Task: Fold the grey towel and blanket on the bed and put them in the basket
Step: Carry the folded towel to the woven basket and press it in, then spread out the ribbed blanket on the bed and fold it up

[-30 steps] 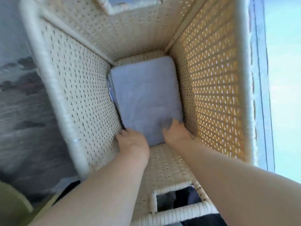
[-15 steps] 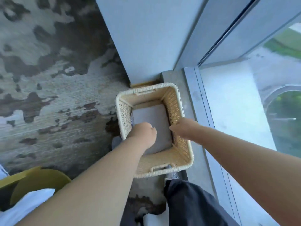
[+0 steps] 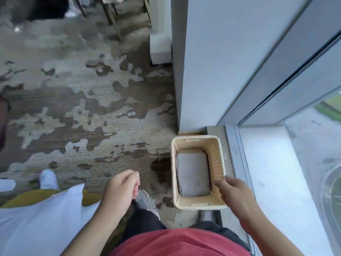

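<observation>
On the mottled carpet (image 3: 73,108), the basket (image 3: 172,172) held the grey towel (image 3: 192,174); my left hand (image 3: 120,191) and right hand (image 3: 234,191) hung empty, fingers loosely curled.

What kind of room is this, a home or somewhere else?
Likely a bedroom, perhaps in a hotel: patterned carpet, white bedding at the lower left, and a wicker basket holding a folded grey cloth beside a tall glass door.

Red shirt (image 3: 175,242), dark trousers (image 3: 142,224), 2 grey shoes (image 3: 143,199); left hand (image 3: 120,187), right hand (image 3: 234,191) and forearms (image 3: 262,230) bare
</observation>
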`<state>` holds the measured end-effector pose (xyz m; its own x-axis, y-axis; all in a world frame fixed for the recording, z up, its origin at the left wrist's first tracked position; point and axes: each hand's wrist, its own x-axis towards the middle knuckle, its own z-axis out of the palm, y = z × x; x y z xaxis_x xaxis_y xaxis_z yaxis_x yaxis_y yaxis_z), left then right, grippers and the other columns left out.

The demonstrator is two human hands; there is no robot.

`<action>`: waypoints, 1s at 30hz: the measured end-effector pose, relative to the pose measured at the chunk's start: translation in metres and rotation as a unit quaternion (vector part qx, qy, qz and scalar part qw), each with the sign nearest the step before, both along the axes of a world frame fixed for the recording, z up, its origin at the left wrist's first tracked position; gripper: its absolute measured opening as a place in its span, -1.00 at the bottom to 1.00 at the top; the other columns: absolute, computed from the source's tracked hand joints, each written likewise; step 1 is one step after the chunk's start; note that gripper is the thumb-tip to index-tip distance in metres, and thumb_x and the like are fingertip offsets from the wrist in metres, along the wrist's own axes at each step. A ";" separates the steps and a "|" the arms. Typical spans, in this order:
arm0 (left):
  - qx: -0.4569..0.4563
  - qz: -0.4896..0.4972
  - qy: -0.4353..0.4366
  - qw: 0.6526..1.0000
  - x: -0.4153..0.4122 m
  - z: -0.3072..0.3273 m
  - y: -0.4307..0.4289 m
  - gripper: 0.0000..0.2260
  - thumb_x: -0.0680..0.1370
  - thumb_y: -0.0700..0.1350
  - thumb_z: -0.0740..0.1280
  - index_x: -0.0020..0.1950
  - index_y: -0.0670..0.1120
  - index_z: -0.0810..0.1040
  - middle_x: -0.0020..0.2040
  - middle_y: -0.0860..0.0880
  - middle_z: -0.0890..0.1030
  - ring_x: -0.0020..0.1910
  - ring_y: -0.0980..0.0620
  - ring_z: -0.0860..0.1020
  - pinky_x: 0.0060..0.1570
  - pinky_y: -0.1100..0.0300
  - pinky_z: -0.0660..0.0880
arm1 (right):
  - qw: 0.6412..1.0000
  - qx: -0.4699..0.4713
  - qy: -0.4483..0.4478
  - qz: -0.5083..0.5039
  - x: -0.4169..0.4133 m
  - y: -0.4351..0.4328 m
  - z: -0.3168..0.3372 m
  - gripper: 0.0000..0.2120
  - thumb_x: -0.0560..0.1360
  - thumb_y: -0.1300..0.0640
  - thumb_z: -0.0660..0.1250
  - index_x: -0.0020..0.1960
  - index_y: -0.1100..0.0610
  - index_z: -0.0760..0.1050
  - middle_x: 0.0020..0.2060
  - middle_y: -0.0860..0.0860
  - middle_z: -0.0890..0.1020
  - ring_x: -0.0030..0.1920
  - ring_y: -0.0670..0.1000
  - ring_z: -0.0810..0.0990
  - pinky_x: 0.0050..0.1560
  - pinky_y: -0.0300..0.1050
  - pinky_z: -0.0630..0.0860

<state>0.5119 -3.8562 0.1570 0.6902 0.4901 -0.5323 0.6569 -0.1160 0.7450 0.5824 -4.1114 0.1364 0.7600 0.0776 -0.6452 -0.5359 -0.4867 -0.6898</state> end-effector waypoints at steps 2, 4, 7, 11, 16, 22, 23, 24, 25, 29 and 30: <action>-0.009 0.011 0.004 1.000 -0.012 0.002 0.030 -0.62 0.52 -0.28 0.18 -0.50 -0.06 0.30 -0.50 -0.04 0.31 -0.49 0.05 0.29 -0.41 0.22 0.29 | 1.000 -0.010 -0.025 0.012 -0.006 0.030 0.009 -0.71 0.49 0.08 0.32 -0.35 0.09 0.32 -0.50 -0.04 0.32 -0.49 -0.08 0.27 -0.34 -0.14 0.21; -0.007 0.013 -0.008 1.000 -0.014 0.009 0.064 -0.66 0.51 -0.28 0.18 -0.47 -0.09 0.31 -0.51 -0.03 0.32 -0.53 0.07 0.30 -0.48 0.29 0.30 | 0.999 -0.005 -0.042 0.011 -0.005 0.066 0.017 -0.69 0.49 0.10 0.32 -0.36 0.09 0.30 -0.51 -0.04 0.31 -0.50 -0.07 0.26 -0.37 -0.15 0.19; 0.008 0.025 -0.061 0.998 -0.002 0.030 0.123 -0.69 0.52 -0.28 0.18 -0.44 -0.13 0.34 -0.52 -0.04 0.35 -0.55 0.10 0.31 -0.50 0.34 0.30 | 0.998 0.015 -0.059 0.013 0.001 0.134 0.032 -0.65 0.50 0.17 0.32 -0.39 0.06 0.24 -0.51 -0.04 0.29 -0.44 -0.03 0.25 -0.33 -0.10 0.20; 0.023 0.074 -0.122 0.990 0.004 0.062 0.204 -0.70 0.51 -0.25 0.18 -0.43 -0.10 0.35 -0.51 -0.01 0.37 -0.52 0.11 0.34 -0.45 0.30 0.34 | 0.989 0.029 -0.096 0.110 0.010 0.231 0.052 -0.62 0.49 0.18 0.31 -0.44 0.05 0.25 -0.58 -0.12 0.31 -0.53 -0.15 0.26 -0.43 -0.30 0.22; 0.033 0.173 -0.129 0.976 -0.020 0.057 0.279 -0.66 0.52 -0.18 0.20 -0.48 -0.04 0.39 -0.52 0.02 0.39 -0.50 0.09 0.36 -0.33 0.15 0.36 | 0.966 0.059 -0.113 0.225 0.036 0.337 0.071 -0.59 0.50 0.16 0.31 -0.47 0.06 0.25 -0.63 -0.14 0.32 -0.57 -0.18 0.29 -0.48 -0.32 0.21; 0.006 0.300 -0.067 0.952 -0.043 0.025 0.329 -0.59 0.56 -0.21 0.20 -0.52 -0.05 0.38 -0.56 0.00 0.37 -0.51 0.03 0.35 -0.31 0.10 0.33 | 0.948 0.103 -0.115 0.280 0.086 0.465 0.076 -0.57 0.48 0.14 0.34 -0.48 0.06 0.23 -0.58 -0.13 0.28 -0.53 -0.15 0.22 -0.50 -0.31 0.20; 0.011 0.309 -0.051 0.950 -0.042 0.022 0.339 -0.58 0.56 -0.20 0.19 -0.52 -0.05 0.37 -0.56 -0.01 0.37 -0.52 0.03 0.35 -0.32 0.12 0.33 | 0.944 0.114 -0.102 0.291 0.096 0.487 0.074 -0.55 0.49 0.13 0.35 -0.49 0.05 0.22 -0.56 -0.11 0.27 -0.51 -0.14 0.22 -0.47 -0.29 0.20; 0.022 0.313 -0.037 0.949 -0.037 0.019 0.349 -0.57 0.56 -0.19 0.19 -0.54 -0.05 0.36 -0.57 -0.01 0.36 -0.54 0.06 0.35 -0.35 0.17 0.34 | 0.940 0.125 -0.089 0.305 0.108 0.508 0.072 -0.54 0.49 0.13 0.35 -0.49 0.05 0.21 -0.55 -0.10 0.25 -0.50 -0.12 0.21 -0.45 -0.27 0.20; 0.034 0.319 -0.023 0.947 -0.030 0.017 0.361 -0.56 0.55 -0.19 0.18 -0.56 -0.05 0.35 -0.58 -0.01 0.36 -0.57 0.10 0.35 -0.41 0.24 0.34 | 0.934 0.132 -0.080 0.321 0.121 0.531 0.070 -0.54 0.50 0.15 0.34 -0.49 0.05 0.20 -0.54 -0.09 0.25 -0.48 -0.11 0.20 -0.43 -0.24 0.20; 0.060 0.393 0.019 0.917 0.018 0.016 0.415 -0.56 0.55 -0.23 0.18 -0.56 -0.09 0.34 -0.58 -0.03 0.39 -0.55 0.07 0.37 -0.39 0.18 0.35 | 0.916 0.138 -0.053 0.374 0.186 0.624 0.071 -0.62 0.50 0.20 0.30 -0.43 0.05 0.24 -0.49 0.02 0.27 -0.49 -0.07 0.19 -0.48 -0.23 0.18; 0.059 0.411 0.024 0.909 0.030 0.020 0.426 -0.56 0.55 -0.23 0.18 -0.55 -0.09 0.35 -0.57 -0.05 0.41 -0.51 0.02 0.38 -0.33 0.10 0.36 | 0.911 0.135 -0.053 0.385 0.202 0.644 0.076 -0.63 0.50 0.19 0.30 -0.42 0.06 0.24 -0.49 0.03 0.27 -0.50 -0.07 0.18 -0.50 -0.23 0.17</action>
